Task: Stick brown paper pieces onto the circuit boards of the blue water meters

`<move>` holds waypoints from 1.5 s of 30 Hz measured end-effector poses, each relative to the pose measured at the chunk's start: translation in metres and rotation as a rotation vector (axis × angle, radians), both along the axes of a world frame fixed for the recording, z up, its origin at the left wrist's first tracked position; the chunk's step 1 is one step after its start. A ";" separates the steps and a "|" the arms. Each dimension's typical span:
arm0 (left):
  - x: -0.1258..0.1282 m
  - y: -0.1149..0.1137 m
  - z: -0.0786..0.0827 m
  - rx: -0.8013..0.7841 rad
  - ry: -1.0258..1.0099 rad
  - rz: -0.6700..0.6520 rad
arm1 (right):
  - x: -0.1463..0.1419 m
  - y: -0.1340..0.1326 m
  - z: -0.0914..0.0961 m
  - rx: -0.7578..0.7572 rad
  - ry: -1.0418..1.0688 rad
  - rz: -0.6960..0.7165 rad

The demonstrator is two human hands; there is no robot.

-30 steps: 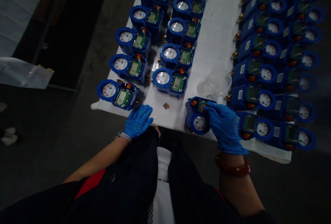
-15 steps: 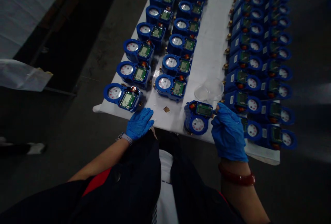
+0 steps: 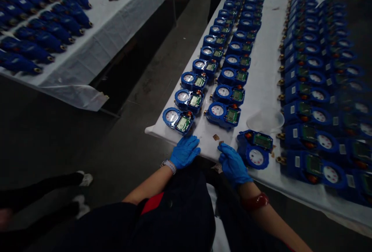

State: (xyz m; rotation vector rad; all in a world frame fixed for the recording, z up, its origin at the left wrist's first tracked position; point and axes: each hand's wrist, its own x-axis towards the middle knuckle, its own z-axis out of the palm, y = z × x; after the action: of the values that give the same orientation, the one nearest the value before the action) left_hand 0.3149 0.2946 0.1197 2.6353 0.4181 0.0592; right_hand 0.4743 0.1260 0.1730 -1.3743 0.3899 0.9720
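My left hand (image 3: pixel 185 152), in a blue glove, lies with its fingers stretched out at the table's near edge, just below a blue water meter (image 3: pixel 178 120) with a round dial and a green display board. My right hand (image 3: pixel 233 163), also gloved, is closed with a small brown piece (image 3: pixel 221 142) at its fingertips. Close beside that piece, a small brown square (image 3: pixel 216 137) lies on the white cloth. To the right of my right hand sits a single water meter (image 3: pixel 255 149), turned the other way, its dial towards me.
A clear plastic bowl (image 3: pixel 266 119) stands behind the single meter. Rows of water meters (image 3: pixel 309 118) line the right side of the white-covered table (image 3: pixel 263 66). Another table (image 3: pixel 95 46) with blue meters stands at the left. A person's shoes (image 3: pixel 86 179) show on the floor.
My right hand has moved left, from beside the single meter and bowl to the brown square, with the small brown piece at its fingertips. My left hand stays at the edge. The view has shifted.
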 end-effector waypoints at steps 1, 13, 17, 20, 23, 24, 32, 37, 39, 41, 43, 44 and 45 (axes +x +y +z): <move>-0.003 0.001 0.001 -0.012 -0.022 0.007 | -0.001 0.005 -0.005 -0.019 0.042 -0.016; -0.034 0.013 -0.006 -0.140 -0.144 0.093 | -0.011 0.044 -0.022 -0.100 0.196 -0.098; -0.034 0.015 -0.002 -0.163 -0.140 0.044 | -0.017 0.043 -0.024 -0.111 0.217 -0.101; -0.029 0.015 0.005 -0.170 -0.143 0.013 | -0.018 0.042 -0.026 -0.119 0.230 -0.128; -0.022 0.012 0.013 -0.184 -0.171 -0.023 | -0.014 0.046 -0.026 -0.085 0.226 -0.172; -0.020 0.010 0.015 -0.185 -0.183 -0.033 | -0.013 0.047 -0.026 -0.070 0.224 -0.186; -0.006 0.006 0.006 -0.141 -0.218 -0.114 | -0.028 0.020 -0.011 -0.011 0.216 -0.193; -0.004 0.006 -0.002 -0.092 -0.217 -0.138 | -0.037 -0.022 0.019 0.039 0.095 -0.130; -0.003 0.003 -0.003 -0.080 -0.208 -0.130 | -0.030 -0.039 0.030 0.054 0.013 -0.124; -0.002 0.001 -0.004 -0.067 -0.191 -0.118 | -0.019 -0.056 0.038 0.057 -0.085 -0.141; 0.000 -0.002 -0.005 -0.043 -0.167 -0.110 | -0.005 -0.071 0.043 0.045 -0.184 -0.168; 0.001 -0.003 -0.005 -0.031 -0.153 -0.111 | 0.003 -0.078 0.044 0.037 -0.231 -0.180; 0.002 -0.004 -0.005 -0.021 -0.137 -0.113 | 0.012 -0.085 0.044 0.029 -0.277 -0.190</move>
State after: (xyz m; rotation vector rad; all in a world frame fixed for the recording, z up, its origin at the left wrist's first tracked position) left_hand 0.3173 0.2908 0.1145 2.6094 0.2221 0.1967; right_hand 0.4860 0.0415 0.2166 -1.3951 0.2897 0.6195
